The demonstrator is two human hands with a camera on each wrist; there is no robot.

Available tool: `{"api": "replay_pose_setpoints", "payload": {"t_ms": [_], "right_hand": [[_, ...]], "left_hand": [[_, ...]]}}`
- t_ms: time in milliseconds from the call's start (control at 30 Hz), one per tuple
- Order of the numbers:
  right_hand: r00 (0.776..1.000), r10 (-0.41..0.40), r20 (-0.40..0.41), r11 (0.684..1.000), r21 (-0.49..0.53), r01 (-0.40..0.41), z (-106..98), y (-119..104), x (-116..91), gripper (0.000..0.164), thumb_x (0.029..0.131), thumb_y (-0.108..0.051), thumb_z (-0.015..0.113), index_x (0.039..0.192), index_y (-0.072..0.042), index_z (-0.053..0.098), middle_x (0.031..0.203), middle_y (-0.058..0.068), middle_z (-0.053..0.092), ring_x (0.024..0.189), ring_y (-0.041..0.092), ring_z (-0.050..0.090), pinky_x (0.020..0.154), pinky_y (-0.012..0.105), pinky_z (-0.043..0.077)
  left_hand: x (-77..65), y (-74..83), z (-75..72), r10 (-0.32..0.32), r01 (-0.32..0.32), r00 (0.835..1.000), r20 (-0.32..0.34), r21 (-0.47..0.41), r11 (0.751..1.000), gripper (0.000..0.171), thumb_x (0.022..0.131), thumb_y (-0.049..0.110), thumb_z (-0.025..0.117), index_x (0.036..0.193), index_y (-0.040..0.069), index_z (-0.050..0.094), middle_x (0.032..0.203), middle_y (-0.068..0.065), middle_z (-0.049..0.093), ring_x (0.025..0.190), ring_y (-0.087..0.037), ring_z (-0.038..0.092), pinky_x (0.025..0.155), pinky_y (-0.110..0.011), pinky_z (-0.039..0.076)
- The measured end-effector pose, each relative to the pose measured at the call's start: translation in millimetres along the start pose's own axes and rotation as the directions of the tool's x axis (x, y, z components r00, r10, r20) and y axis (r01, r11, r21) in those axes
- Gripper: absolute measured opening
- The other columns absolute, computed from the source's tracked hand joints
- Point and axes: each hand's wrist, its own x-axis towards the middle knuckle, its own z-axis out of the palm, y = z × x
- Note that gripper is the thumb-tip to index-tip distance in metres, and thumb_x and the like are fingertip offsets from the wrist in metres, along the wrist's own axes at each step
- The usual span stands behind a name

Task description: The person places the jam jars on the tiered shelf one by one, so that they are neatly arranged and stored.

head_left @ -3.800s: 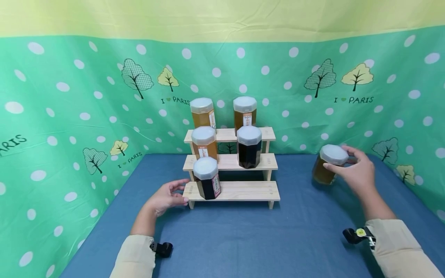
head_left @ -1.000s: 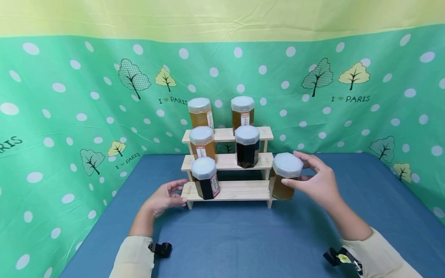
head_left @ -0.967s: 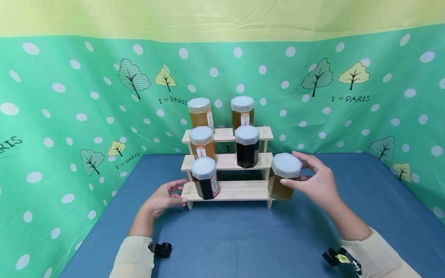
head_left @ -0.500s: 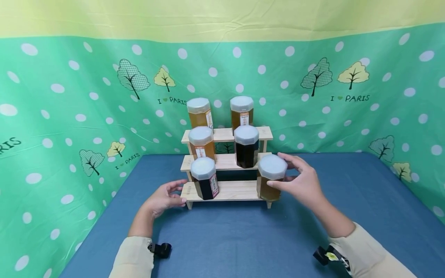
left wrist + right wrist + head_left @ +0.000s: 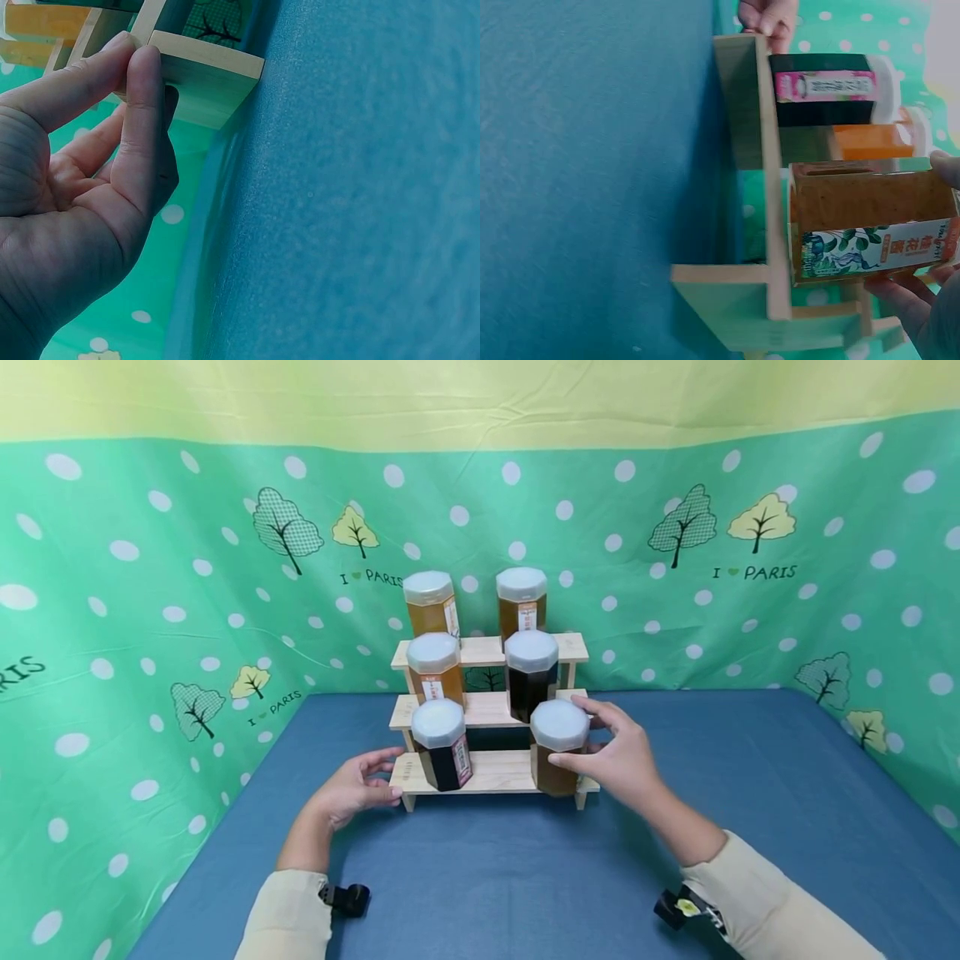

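Note:
A three-tier wooden shelf stands mid-table. My left hand pinches the left end of its lowest board between thumb and finger; the left wrist view shows the fingertips at the board's corner. My right hand grips a brown honey jar near its white lid, thumb in front, fingers behind. This jar is upright over the right part of the lowest tier, its labelled side turned to the right wrist camera. A dark jar sits at the left of the same tier.
On the middle tier stand an amber jar and a dark jar. The top tier holds a golden jar and a brown jar. Blue cloth covers the table; a green dotted curtain hangs behind.
My right hand has carried the brown jar leftward, from the right side of the table to over the lowest tier. The left hand stays at the shelf's left end.

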Motion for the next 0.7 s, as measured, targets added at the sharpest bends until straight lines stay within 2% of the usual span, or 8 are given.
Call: {"api": "replay_pose_setpoints", "payload": {"t_ms": [267, 433, 700], "right_hand": [[1.000, -0.017, -0.005, 1.000, 0.009, 0.017, 17, 3, 4, 0.079, 0.066, -0.017, 0.092, 0.137, -0.011, 0.057, 0.129, 0.008, 0.057, 0.095, 0.023, 0.056, 0.073, 0.047, 0.057], [1.000, -0.020, 0.008, 1.000, 0.009, 0.020, 25, 2, 6, 0.080, 0.068, -0.020, 0.091, 0.138, -0.010, 0.054, 0.135, 0.010, 0.054, 0.101, 0.026, 0.056, 0.074, 0.046, 0.057], [1.000, -0.013, 0.024, 1.000, 0.022, 0.013, 26, 3, 5, 0.082, 0.071, -0.021, 0.089, 0.143, -0.015, 0.050, 0.138, 0.011, 0.050, 0.108, 0.028, 0.055, 0.081, 0.048, 0.057]], "left_hand": [[0.6, -0.6, 0.3, -0.002, 0.002, 1.000, -0.004, 0.010, 1.000, 0.074, 0.083, -0.011, 0.069, 0.148, -0.003, 0.034, 0.125, -0.023, 0.045, 0.093, -0.024, 0.064, 0.081, -0.040, 0.057], [-0.8, 0.5, 0.5, -0.011, 0.011, 1.000, -0.015, 0.023, 1.000, 0.074, 0.083, -0.010, 0.070, 0.148, -0.002, 0.035, 0.125, -0.023, 0.043, 0.091, -0.023, 0.063, 0.081, -0.040, 0.057], [0.4, 1.6, 0.4, -0.007, 0.008, 1.000, -0.013, 0.024, 1.000, 0.074, 0.083, -0.009, 0.070, 0.148, -0.002, 0.034, 0.126, -0.023, 0.043, 0.091, -0.023, 0.064, 0.081, -0.039, 0.057]]}}
